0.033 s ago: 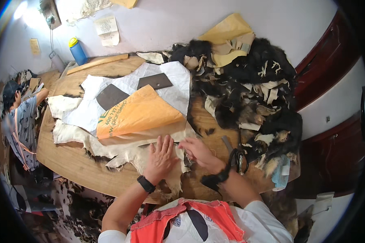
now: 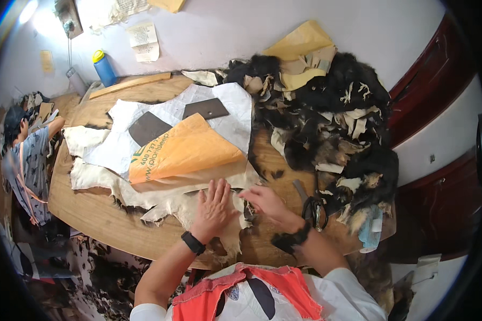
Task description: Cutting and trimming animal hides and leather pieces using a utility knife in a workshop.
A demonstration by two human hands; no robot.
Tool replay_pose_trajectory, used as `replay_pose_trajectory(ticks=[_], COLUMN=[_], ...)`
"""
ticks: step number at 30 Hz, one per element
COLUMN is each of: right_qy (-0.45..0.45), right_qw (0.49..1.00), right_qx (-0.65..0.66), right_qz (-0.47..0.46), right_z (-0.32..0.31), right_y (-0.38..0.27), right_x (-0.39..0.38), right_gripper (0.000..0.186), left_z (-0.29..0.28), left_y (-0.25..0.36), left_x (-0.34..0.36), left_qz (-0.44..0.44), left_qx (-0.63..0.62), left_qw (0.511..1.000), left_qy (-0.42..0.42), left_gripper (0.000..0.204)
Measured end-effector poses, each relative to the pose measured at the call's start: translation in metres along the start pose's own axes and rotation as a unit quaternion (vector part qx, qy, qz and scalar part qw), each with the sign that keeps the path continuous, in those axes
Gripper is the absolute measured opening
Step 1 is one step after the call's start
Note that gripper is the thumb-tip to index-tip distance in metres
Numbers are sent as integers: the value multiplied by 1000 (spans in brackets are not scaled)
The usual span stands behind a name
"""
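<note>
My left hand [image 2: 213, 213] lies flat, fingers spread, on a cream animal skin [image 2: 99, 176] with dark fur showing at its edges. Beside it my right hand [image 2: 268, 204] is curled at a dark slit in the skin near its right edge; what its fingers hold is hidden. Above both hands an orange printed sheet [image 2: 187, 147] with its pale underside showing rests over white pattern sheets [image 2: 230, 99], along with two dark flat pieces [image 2: 205, 108]. To the right of my right hand lie black-handled scissors [image 2: 318, 214] and a grey flat strip [image 2: 300, 188].
A heap of black fur scraps [image 2: 348, 80] covers the right of the wooden table [image 2: 80, 208], with yellow paper [image 2: 300, 37] and a blue mask [image 2: 369, 235]. A wooden strip [image 2: 128, 85] and blue bottle [image 2: 104, 68] stand along the back. Another person [image 2: 21, 166] works at left.
My right hand has shifted very slightly rightward and toward me, staying curled. My left hand stays spread on the skin.
</note>
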State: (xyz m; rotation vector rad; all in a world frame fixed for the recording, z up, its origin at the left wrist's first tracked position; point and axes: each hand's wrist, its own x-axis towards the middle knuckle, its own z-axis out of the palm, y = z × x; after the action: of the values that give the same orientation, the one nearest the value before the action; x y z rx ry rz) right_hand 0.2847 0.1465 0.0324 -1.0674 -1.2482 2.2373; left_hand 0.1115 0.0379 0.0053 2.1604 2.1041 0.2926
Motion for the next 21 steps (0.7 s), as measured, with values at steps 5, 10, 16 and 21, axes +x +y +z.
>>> replay_pose_trajectory(ticks=[5,10,16,21], right_qy=[210,407,316,-49], right_qw=[742,380,596,844], right_qx=[-615,-822,-702,-522], right_qz=[-164,-120,-229,-112], right_z=[-100,-204,-189,17], right_y=[-39,-141,-187,-91], right_x=[-98,-148,-62,38], right_gripper=[19,20,28,10], left_z=[-32,-36,-33,25], left_y=[-19,-85,-93,-86], left_x=[-36,-73,-32,-11], left_qz=[-22,-38,-20,-45], left_qx=[-52,-154,-147,-169], left_qw=[998,977,978,958], left_qy=[-8,143,146,226], left_gripper=[70,27,8,10])
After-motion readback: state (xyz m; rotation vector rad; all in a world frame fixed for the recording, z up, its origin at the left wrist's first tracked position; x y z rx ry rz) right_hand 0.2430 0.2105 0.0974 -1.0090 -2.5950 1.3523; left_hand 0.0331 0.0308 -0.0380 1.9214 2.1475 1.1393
